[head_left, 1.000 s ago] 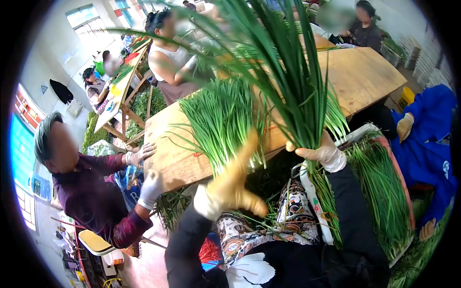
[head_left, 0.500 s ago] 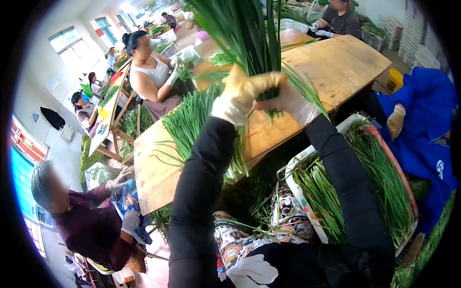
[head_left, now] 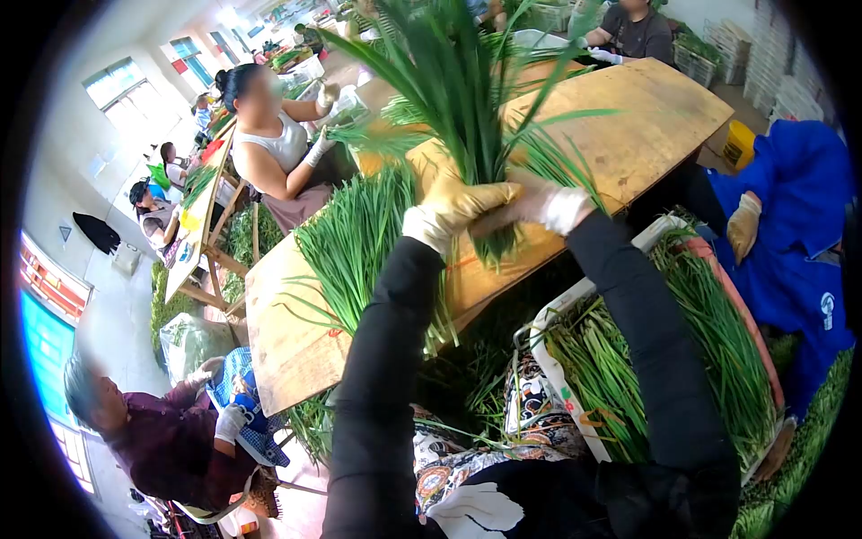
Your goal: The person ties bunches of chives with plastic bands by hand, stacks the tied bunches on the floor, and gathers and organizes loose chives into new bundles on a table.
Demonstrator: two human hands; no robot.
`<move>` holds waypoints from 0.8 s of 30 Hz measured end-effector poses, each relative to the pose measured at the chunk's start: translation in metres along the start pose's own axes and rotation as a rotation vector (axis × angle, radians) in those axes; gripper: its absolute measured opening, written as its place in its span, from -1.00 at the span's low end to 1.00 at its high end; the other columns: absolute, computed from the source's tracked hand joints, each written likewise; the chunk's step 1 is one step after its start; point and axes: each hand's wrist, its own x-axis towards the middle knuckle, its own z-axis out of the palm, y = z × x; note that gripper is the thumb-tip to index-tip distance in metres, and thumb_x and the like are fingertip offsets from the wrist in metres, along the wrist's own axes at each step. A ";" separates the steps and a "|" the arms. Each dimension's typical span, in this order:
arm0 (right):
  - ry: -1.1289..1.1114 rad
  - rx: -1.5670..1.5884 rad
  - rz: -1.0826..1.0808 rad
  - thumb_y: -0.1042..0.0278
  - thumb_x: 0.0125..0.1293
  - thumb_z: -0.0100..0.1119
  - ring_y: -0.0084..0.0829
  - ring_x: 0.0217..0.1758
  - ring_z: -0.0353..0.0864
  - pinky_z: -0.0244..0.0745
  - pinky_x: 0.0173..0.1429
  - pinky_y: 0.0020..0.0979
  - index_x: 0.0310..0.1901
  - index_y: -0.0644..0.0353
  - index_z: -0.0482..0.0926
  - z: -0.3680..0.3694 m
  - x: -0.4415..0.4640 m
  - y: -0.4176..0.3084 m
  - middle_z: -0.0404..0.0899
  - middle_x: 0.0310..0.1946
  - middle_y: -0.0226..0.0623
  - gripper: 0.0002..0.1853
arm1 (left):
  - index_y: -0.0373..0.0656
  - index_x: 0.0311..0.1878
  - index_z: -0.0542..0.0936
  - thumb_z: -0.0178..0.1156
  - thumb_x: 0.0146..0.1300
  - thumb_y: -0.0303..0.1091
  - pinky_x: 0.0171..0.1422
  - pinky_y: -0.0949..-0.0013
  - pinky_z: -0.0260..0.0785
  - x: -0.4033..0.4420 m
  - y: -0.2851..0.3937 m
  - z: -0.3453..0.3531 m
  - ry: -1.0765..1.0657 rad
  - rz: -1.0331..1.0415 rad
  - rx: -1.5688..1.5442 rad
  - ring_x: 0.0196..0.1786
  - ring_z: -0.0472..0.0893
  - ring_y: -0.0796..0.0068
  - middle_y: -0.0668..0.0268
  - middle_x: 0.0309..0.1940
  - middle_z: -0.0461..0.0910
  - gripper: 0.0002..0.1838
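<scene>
A tall bunch of garlic chives (head_left: 480, 126) stands upright between my gloved hands, its long leaves fanning out at the top. My left hand (head_left: 456, 202), in a yellowed glove, is closed round the lower part of the bunch. From the other side my right hand (head_left: 532, 199) grips it too, a little smeared by motion, with its fingers partly hidden behind the left. The cut ends show just below both hands. A pile of chives (head_left: 355, 242) lies on the wooden table (head_left: 296, 346) by my left forearm, and more leaves (head_left: 558, 166) lie behind my right hand.
A white crate (head_left: 564, 388) full of chives stands beside my right arm. A person in blue (head_left: 795, 198) is at the right, near a yellow bucket (head_left: 739, 144). Across the table works a person in a white top (head_left: 274, 144); another in dark red (head_left: 171, 431) sits at left.
The bunch has come down slightly in my hands, and its leaves now spread wider to both sides. Across the table, the person in the white top has raised a hand.
</scene>
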 end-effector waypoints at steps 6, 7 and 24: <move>-0.060 0.280 0.173 0.05 0.04 0.25 -0.46 0.06 0.38 0.19 0.16 -0.45 0.06 0.26 0.38 0.007 -0.003 0.072 0.48 -0.05 -0.28 -0.40 | -0.31 -0.13 0.50 0.24 -0.11 -0.46 -0.11 0.40 0.36 -0.001 -0.017 -0.008 0.098 0.002 -0.137 -0.28 0.56 0.47 0.23 -0.30 0.57 -0.61; 0.058 0.356 0.149 0.06 0.12 0.17 -0.48 0.07 0.37 0.18 0.18 -0.44 0.07 0.23 0.38 0.004 -0.018 0.055 0.47 -0.04 -0.31 -0.45 | -0.32 -0.20 0.53 0.24 -0.12 -0.46 -0.17 0.45 0.36 -0.002 -0.019 -0.016 0.145 0.005 -0.172 -0.33 0.55 0.50 0.22 -0.33 0.57 -0.67; 0.803 0.015 -0.265 0.43 0.03 0.25 -0.52 -0.39 0.47 0.41 -0.27 -0.49 -0.17 0.21 0.41 0.056 -0.005 0.054 0.49 -0.42 -0.42 -0.69 | -0.05 0.32 0.00 0.35 -0.21 0.08 0.32 0.06 -0.09 -0.056 0.017 -0.037 0.222 0.354 0.895 0.32 0.03 0.11 0.17 0.26 0.09 0.06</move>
